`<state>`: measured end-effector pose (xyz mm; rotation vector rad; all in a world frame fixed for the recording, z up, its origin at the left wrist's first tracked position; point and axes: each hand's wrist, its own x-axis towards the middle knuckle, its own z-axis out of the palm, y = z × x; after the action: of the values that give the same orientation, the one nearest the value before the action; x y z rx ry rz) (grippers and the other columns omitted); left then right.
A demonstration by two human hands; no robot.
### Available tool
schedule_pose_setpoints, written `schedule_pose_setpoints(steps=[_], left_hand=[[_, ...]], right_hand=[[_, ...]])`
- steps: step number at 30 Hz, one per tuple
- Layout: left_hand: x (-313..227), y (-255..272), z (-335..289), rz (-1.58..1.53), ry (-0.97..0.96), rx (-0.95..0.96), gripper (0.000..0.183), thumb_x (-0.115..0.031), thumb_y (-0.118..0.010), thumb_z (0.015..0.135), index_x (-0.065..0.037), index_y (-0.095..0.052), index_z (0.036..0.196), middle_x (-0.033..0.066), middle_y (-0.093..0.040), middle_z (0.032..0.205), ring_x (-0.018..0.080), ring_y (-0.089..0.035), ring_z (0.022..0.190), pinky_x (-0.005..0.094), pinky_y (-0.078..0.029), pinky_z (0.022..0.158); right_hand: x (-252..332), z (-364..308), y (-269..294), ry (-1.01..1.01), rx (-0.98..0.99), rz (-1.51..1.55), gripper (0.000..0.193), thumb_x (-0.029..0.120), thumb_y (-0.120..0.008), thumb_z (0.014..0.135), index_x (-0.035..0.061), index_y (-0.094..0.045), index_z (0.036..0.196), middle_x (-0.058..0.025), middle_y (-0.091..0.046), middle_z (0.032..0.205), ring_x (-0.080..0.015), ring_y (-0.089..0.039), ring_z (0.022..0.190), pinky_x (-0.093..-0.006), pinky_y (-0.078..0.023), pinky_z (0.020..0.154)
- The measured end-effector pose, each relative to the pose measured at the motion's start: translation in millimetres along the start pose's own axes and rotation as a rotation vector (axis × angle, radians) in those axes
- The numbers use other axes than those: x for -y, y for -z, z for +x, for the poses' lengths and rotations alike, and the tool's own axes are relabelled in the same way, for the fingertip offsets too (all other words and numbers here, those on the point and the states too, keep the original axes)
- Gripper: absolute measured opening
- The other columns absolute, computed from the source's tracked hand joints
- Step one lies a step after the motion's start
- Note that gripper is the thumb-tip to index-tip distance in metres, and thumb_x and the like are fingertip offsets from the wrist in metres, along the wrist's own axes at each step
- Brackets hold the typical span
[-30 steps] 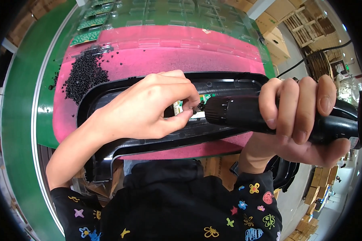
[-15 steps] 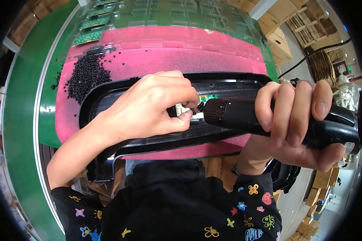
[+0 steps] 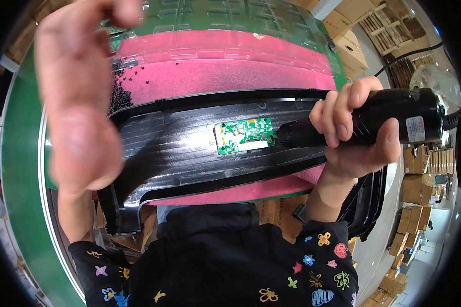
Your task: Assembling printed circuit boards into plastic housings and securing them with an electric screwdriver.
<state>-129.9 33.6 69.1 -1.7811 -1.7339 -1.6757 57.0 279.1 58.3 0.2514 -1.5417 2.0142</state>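
Note:
My right hand is wrapped round a black electric screwdriver with a cord at its rear. The tool lies nearly level, its nose pointing left at the right end of a green circuit board. That board rests inside a long black plastic housing, with dark screws at some of its corners. Whether the bit touches a screw is hard to see. Raised close to the camera at the left, my left hand is smeared by motion; its fingers reach toward a pile of small black screws, partly hidden behind it.
A pink mat lies under the housing on a green table. Clear plastic trays stand along the far side. More black plastic parts are at the lower right, with cardboard boxes beyond the table.
My left hand has left the board and swung up and left, uncovering the board. The screwdriver has turned a little, its rear end rising, its nose still by the board's right end.

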Motion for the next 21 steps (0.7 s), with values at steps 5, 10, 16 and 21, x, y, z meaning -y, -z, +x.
schedule_pose_setpoints(steps=[5, 10, 16, 21], left_hand=[[-25, 20, -26, 0.118, 0.088, -0.298, 0.043, -0.033, -0.054, 0.077, -0.006, -0.044, 0.108, 0.0248, -0.035, 0.132, 0.0242, -0.036, 0.112, 0.0366, -0.023, 0.101], [-23, 27, -67, -0.003, 0.259, -0.385, 0.033, -0.019, -0.057, 0.081, -0.010, -0.035, 0.103, 0.0188, -0.041, 0.115, 0.0220, -0.040, 0.102, 0.0359, -0.034, 0.093], [-32, 23, -99, -0.053, 0.515, -0.470, 0.022, -0.011, -0.052, 0.087, -0.006, -0.036, 0.100, 0.0062, -0.038, 0.082, 0.0136, -0.035, 0.074, 0.0266, -0.029, 0.065], [-43, 35, -128, -0.031, 0.628, -0.520, 0.012, -0.007, -0.048, 0.093, -0.002, -0.040, 0.100, 0.0015, -0.039, 0.070, 0.0075, -0.033, 0.060, 0.0214, -0.026, 0.052]], right_hand=[[-6, 4, 6, 0.026, 0.050, 0.080, 0.044, 0.039, -0.056, 0.085, -0.0015, -0.049, 0.098, -0.0067, -0.050, 0.060, -0.0132, -0.044, 0.046, -0.0274, -0.037, 0.048], [-8, 5, 4, -0.023, -0.013, -0.023, 0.051, 0.050, -0.059, 0.082, 0.0009, -0.050, 0.094, 0.0001, -0.046, 0.058, -0.0083, -0.038, 0.044, -0.0240, -0.032, 0.045], [-10, 4, 6, -0.046, 0.035, -0.005, 0.048, 0.049, -0.060, 0.082, 0.0035, -0.047, 0.088, 0.0007, -0.045, 0.058, -0.0076, -0.037, 0.042, -0.0235, -0.031, 0.045], [-16, 5, -4, -0.032, 0.020, -0.141, 0.046, 0.047, -0.062, 0.081, 0.0035, -0.047, 0.087, 0.0011, -0.043, 0.057, -0.0075, -0.036, 0.043, -0.0239, -0.030, 0.044]])
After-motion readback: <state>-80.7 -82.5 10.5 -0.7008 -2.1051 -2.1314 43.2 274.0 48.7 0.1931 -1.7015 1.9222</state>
